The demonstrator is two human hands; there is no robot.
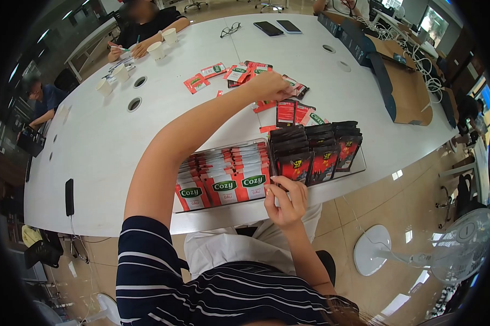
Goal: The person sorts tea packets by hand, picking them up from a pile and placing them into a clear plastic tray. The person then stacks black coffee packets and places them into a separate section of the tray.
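Observation:
My left hand (271, 87) reaches across the table to a loose pile, its fingers closed at a red-and-white sachet (293, 85). Around it lie more red Cozy sachets (237, 73) and dark red-and-black sachets (286, 113). Close to me stands a clear tray (223, 210). On its left side are rows of upright Cozy sachets (224, 186); black G7 sachets (324, 163) fill the right side. My right hand (288, 202) is at the tray's front, beside the boundary between the two kinds. Its fingers are loosely bent and apart, with nothing visible in them.
Two phones (268, 28) and glasses (230, 30) lie at the far side. Paper cups (156, 50) stand near a person (147, 27) holding a pen. An opened cardboard box (405, 92) and white cables (419, 54) are at the right. A fan (462, 244) stands on the floor.

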